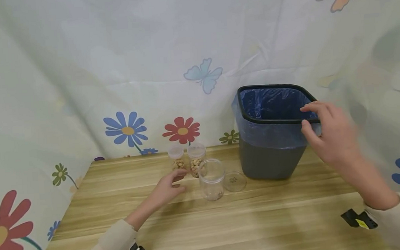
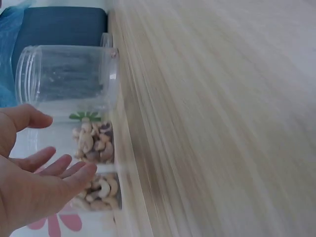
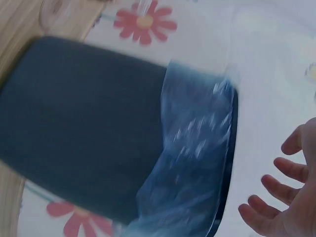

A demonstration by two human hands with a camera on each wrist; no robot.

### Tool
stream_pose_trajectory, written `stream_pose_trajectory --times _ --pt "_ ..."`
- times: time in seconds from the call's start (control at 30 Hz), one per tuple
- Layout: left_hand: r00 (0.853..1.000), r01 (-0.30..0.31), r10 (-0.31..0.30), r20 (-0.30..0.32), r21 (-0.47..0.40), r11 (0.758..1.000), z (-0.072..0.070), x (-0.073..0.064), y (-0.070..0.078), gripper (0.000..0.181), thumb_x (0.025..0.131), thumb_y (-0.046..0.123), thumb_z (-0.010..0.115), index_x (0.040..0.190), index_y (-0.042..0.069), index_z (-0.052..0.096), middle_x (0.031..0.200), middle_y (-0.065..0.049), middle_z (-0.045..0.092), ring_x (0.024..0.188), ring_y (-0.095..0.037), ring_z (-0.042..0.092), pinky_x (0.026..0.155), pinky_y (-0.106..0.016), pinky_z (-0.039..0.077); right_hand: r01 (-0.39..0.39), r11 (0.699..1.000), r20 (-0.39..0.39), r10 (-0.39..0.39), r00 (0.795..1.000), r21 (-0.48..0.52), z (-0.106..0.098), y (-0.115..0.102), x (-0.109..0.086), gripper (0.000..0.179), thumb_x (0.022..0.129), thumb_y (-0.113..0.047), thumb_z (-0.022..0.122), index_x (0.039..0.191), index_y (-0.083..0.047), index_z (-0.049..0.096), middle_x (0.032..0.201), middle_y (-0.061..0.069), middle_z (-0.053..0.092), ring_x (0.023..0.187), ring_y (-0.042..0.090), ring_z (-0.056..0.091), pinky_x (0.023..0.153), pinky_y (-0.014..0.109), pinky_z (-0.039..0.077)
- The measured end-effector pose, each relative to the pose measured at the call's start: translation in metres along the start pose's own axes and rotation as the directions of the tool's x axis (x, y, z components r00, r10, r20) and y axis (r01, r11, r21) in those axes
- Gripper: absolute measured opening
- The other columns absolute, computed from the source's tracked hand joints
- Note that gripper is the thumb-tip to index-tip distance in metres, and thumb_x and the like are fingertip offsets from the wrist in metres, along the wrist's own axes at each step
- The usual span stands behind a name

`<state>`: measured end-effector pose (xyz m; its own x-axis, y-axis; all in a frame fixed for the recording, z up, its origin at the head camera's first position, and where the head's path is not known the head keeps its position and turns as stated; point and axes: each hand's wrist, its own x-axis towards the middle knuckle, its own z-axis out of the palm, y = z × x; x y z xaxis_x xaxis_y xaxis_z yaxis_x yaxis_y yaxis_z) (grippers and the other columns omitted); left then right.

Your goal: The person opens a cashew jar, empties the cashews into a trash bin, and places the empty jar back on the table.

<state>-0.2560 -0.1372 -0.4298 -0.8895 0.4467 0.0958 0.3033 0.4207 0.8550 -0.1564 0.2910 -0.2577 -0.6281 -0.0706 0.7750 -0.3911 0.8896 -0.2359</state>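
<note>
My left hand (image 1: 169, 187) reaches toward two small clear jars of nuts, its fingers relaxed and holding nothing. One nut jar (image 1: 177, 159) stands at the left; the other nut jar (image 1: 197, 161) is just right of it. Cashews (image 2: 101, 192) show in one of them in the left wrist view. An uncapped, empty clear jar (image 1: 212, 181) stands in front of them, with a clear round lid (image 1: 235, 181) lying beside it. My right hand (image 1: 336, 135) hovers at the right rim of a grey trash bin (image 1: 272, 158), fingers spread and loosely bent, holding nothing.
A blue plastic liner (image 1: 273, 136) folds over the bin's black rim. The wooden table (image 1: 206, 231) extends toward me. Behind it hangs a white cloth (image 1: 148, 67) printed with flowers and butterflies, which also runs along both sides.
</note>
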Motion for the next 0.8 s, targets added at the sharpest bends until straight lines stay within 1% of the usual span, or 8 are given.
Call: stream_pose_trajectory --times 0.07,0.17,0.2,0.3,0.43,0.47,0.6,0.8 --pt "1.000 0.008 -0.008 -0.025 0.012 1.000 -0.005 -0.004 -0.002 0.050 0.095 0.001 0.066 0.142 -0.002 0.050 0.145 -0.024 0.052 0.135 -0.046 0.048 0.102 -0.050 0.049 0.044 0.999 0.029 -0.044 0.999 -0.008 0.002 -0.011 -0.003 0.032 0.094 -0.005 0.063 0.126 0.000 0.062 0.130 0.024 0.058 0.117 0.045 0.052 0.091 0.060 0.041" --pt "0.998 0.017 -0.015 -0.067 0.019 1.000 -0.013 -0.007 -0.005 0.052 0.095 0.001 0.065 0.144 -0.003 0.048 0.146 -0.024 0.051 0.134 -0.047 0.049 0.100 -0.048 0.051 0.083 0.997 0.086 -0.082 0.993 -0.003 0.005 -0.026 -0.007 0.035 0.093 -0.005 0.065 0.127 -0.002 0.062 0.130 0.021 0.060 0.119 0.043 0.054 0.090 0.059 0.045" --pt "0.996 0.019 -0.017 -0.083 0.023 1.000 -0.015 -0.008 -0.007 0.053 0.095 0.002 0.065 0.144 -0.003 0.047 0.147 -0.024 0.050 0.133 -0.047 0.049 0.099 -0.047 0.052 0.091 0.996 0.108 -0.090 0.990 -0.003 0.007 -0.030 -0.010 0.035 0.093 -0.006 0.066 0.128 -0.004 0.062 0.131 0.020 0.060 0.120 0.042 0.054 0.088 0.059 0.046" --pt "0.992 0.043 -0.041 -0.116 0.018 0.999 -0.024 -0.010 -0.011 0.055 0.097 0.005 0.065 0.146 -0.003 0.043 0.151 -0.024 0.046 0.135 -0.048 0.047 0.101 -0.049 0.051 0.120 0.992 0.169 -0.123 0.978 0.028 0.013 -0.042 -0.015 0.036 0.093 -0.005 0.066 0.129 -0.006 0.062 0.131 0.018 0.062 0.121 0.040 0.055 0.091 0.059 0.047" --pt "0.987 0.061 -0.060 -0.152 0.001 0.998 -0.036 -0.007 -0.022 0.058 0.097 0.008 0.065 0.148 -0.002 0.039 0.154 -0.024 0.042 0.139 -0.046 0.043 0.106 -0.052 0.046 0.150 0.987 0.249 -0.161 0.955 0.064 0.023 -0.053 -0.023 0.035 0.096 -0.007 0.066 0.130 -0.007 0.063 0.130 0.012 0.065 0.121 0.035 0.057 0.096 0.054 0.047" --pt "0.985 0.062 -0.062 -0.159 -0.004 0.998 -0.038 -0.006 -0.025 0.059 0.097 0.008 0.066 0.148 -0.003 0.039 0.154 -0.024 0.041 0.139 -0.046 0.042 0.107 -0.053 0.045 0.154 0.986 0.266 -0.167 0.949 0.071 0.026 -0.055 -0.026 0.034 0.096 -0.008 0.065 0.130 -0.008 0.063 0.129 0.011 0.066 0.121 0.034 0.058 0.095 0.054 0.048" --pt "0.981 0.050 -0.054 -0.187 -0.025 0.998 -0.044 -0.001 -0.033 0.062 0.096 0.009 0.067 0.149 -0.004 0.038 0.156 -0.025 0.038 0.143 -0.045 0.038 0.110 -0.056 0.040 0.128 0.987 0.353 -0.156 0.923 0.101 0.040 -0.062 -0.037 0.031 0.100 -0.016 0.062 0.131 -0.011 0.063 0.127 0.006 0.068 0.121 0.030 0.059 0.095 0.052 0.050" --pt "0.982 0.022 -0.035 -0.188 -0.068 0.997 -0.045 0.011 -0.038 0.069 0.095 0.007 0.070 0.152 -0.004 0.032 0.159 -0.024 0.033 0.147 -0.045 0.031 0.114 -0.059 0.033 0.061 0.989 0.455 -0.117 0.883 0.136 0.063 -0.072 -0.056 0.034 0.103 -0.026 0.061 0.135 -0.013 0.061 0.131 0.003 0.067 0.123 0.027 0.060 0.097 0.050 0.051"
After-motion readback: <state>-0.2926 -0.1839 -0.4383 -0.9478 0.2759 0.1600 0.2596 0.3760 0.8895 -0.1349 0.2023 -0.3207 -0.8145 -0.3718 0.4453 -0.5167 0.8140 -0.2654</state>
